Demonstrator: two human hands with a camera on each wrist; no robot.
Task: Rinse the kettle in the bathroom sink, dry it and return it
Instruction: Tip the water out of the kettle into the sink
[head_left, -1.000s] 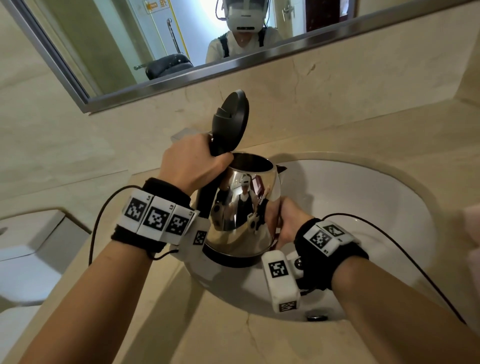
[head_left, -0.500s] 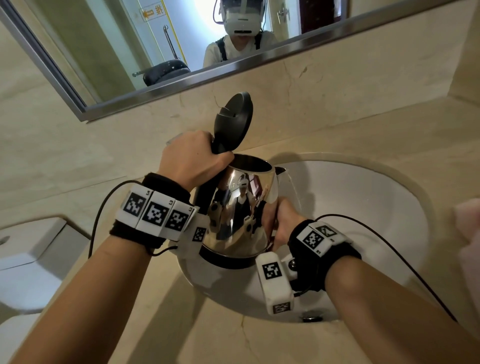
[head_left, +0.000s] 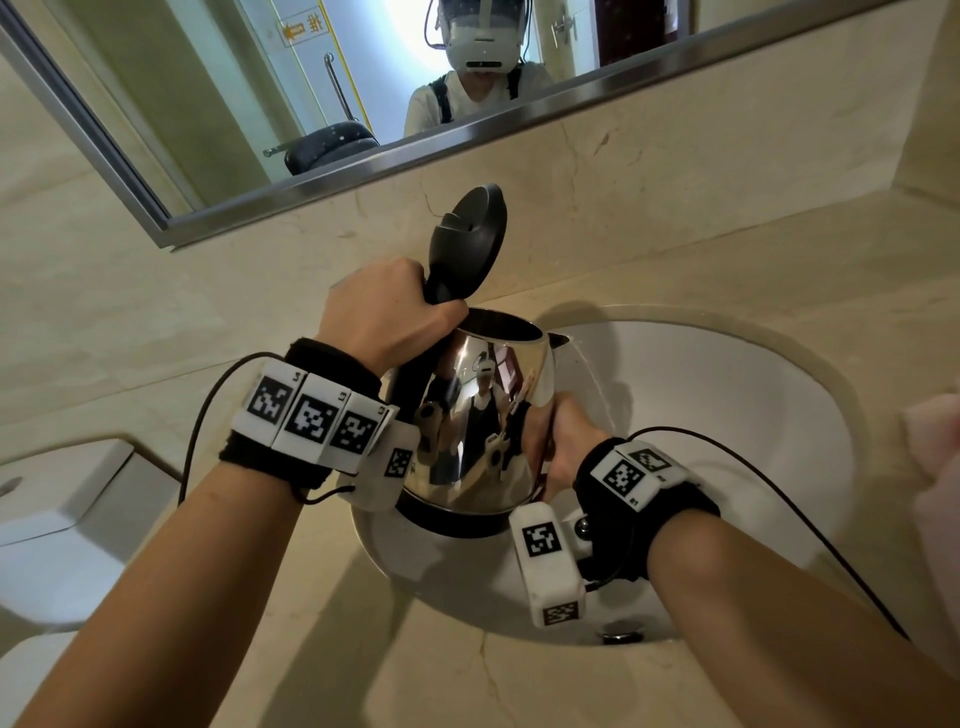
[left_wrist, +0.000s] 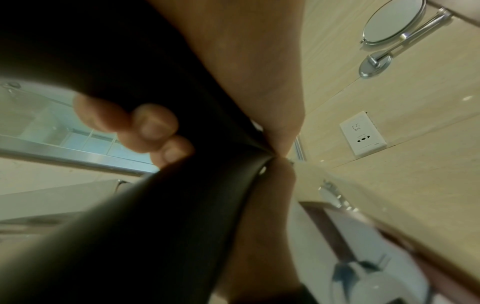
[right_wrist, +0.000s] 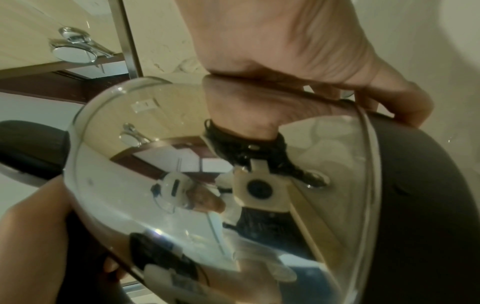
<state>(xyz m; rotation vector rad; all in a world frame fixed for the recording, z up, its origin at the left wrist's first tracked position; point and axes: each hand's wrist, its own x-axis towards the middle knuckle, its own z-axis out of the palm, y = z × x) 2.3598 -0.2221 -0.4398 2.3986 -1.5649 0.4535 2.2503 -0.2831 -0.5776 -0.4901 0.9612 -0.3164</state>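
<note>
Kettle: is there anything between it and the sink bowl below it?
Nothing visible. The kettle hangs over the left part of the sink, the left hand gripping its handle, the right hand on its side.

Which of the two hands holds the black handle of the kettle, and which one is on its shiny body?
The left hand grips the kettle by its black handle; the right hand rests on the shiny steel body, lower down over the sink.
</note>
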